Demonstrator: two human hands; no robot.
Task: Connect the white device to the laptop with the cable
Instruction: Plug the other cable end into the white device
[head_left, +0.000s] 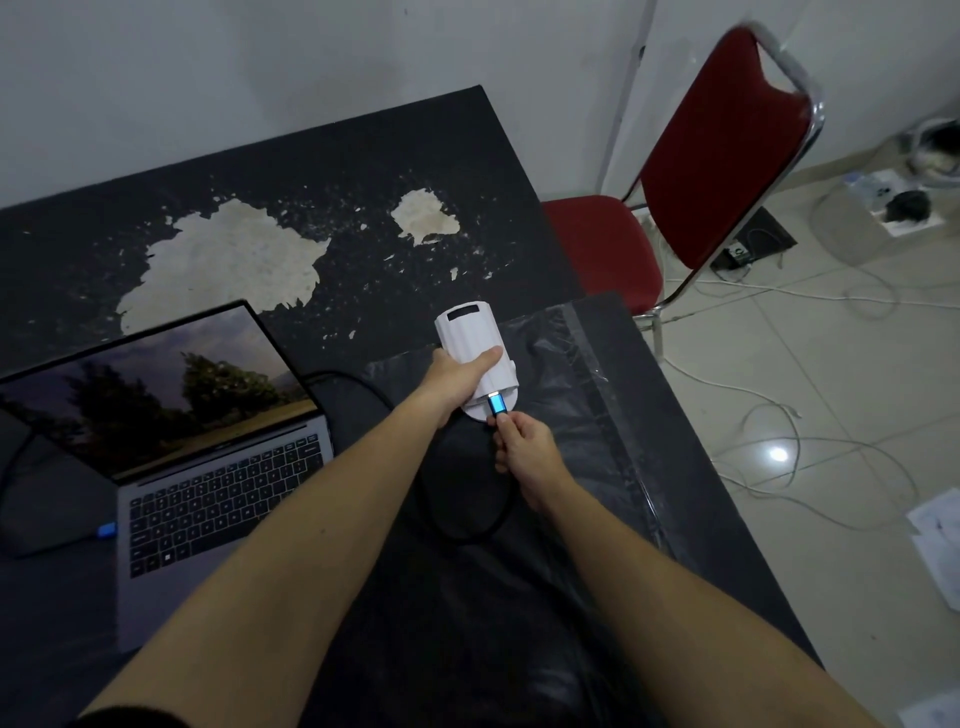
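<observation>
The white device (470, 335) stands tilted on the dark table (337, 171), gripped around its middle by my left hand (460, 376). My right hand (524, 449) pinches the cable's blue plug (497, 404) at the device's near end; the plug's tip touches the device's port. The black cable (467, 530) loops beneath my right wrist and runs left behind the open laptop (208, 483). Another blue plug (106, 530) sits at the laptop's left side. The laptop's screen shows trees.
A black plastic sheet (571, 364) covers the table's right part under the device. A red chair (717, 171) stands beyond the table's right edge. White cables (779, 415) and a power strip (893, 202) lie on the tiled floor. Papers (940, 535) lie at far right.
</observation>
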